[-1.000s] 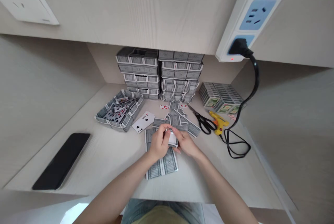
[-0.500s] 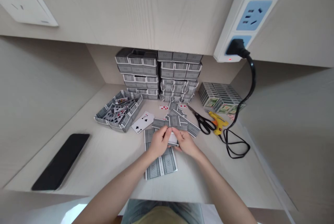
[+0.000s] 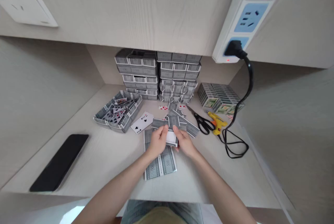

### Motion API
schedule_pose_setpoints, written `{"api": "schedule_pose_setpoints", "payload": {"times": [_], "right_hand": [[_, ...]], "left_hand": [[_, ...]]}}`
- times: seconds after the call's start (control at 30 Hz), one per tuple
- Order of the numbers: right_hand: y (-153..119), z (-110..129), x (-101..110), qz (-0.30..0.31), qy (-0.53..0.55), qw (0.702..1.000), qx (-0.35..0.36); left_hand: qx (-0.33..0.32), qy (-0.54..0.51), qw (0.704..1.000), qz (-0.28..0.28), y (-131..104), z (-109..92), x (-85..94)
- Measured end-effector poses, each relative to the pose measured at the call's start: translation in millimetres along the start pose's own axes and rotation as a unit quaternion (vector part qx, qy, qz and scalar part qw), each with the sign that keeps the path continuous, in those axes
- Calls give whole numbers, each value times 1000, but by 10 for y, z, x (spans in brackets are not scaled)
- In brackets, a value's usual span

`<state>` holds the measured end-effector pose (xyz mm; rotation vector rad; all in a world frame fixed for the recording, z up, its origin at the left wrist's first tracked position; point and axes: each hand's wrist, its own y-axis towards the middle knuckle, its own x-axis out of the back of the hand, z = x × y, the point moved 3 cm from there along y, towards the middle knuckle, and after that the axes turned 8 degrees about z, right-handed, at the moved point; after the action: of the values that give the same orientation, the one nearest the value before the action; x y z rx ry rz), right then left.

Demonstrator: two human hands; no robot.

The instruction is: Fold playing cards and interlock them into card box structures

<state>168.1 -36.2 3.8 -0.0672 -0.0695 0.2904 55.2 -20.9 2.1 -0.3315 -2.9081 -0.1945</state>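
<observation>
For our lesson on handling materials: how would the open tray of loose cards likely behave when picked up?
The tray would probably feel light for its size, as it looks built from playing cards. Its thin-looking sides may flex if squeezed. The loose cards inside, lying jumbled, would likely slide if it tilted.

A pale desktop point(image 3: 109, 161) runs between a left panel point(image 3: 44, 88) and a right panel point(image 3: 292, 119) to a beige back panel point(image 3: 104, 63). Above hangs a wood-grained upper panel point(image 3: 130, 15) (a white socket plate point(image 3: 24, 4) sits at its left); a bright patch point(image 3: 73, 215) glows below the desktop.
</observation>
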Motion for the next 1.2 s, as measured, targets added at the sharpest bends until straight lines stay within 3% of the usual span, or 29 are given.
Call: {"api": "schedule_pose_setpoints", "payload": {"times": [0.1,0.2,0.3,0.4,0.5,0.63,0.77,0.83,1.03,1.2], "right_hand": [[11,-47,-1,-18,9,1000,1],[27,-117,-5,-47,-61,997,1],[20,-135,-16,-93,-171,981,15],[-7,-90,-43,-120,-251,960,46],[-18,-67,-43,-127,-224,965,50],[14,-100,-27,-92,-64,993,22],[33,-112,-28,-70,-5,997,22],[36,-128,-27,-65,-7,998,18],[57,-189,16,-62,-54,997,9],[49,-172,17,-60,-32,998,4]], "left_hand": [[6,1,1000,4,17,28,-2],[-13,132,991,4,8,30,15],[-38,270,962,-3,-19,14,27],[-58,315,947,-3,-40,-11,28],[-47,265,963,-8,-26,-16,33],[13,54,998,8,45,47,26],[66,-98,991,67,91,107,3],[60,-91,991,80,90,109,11],[-14,101,994,45,56,85,46],[-22,135,989,48,38,84,46]]}}
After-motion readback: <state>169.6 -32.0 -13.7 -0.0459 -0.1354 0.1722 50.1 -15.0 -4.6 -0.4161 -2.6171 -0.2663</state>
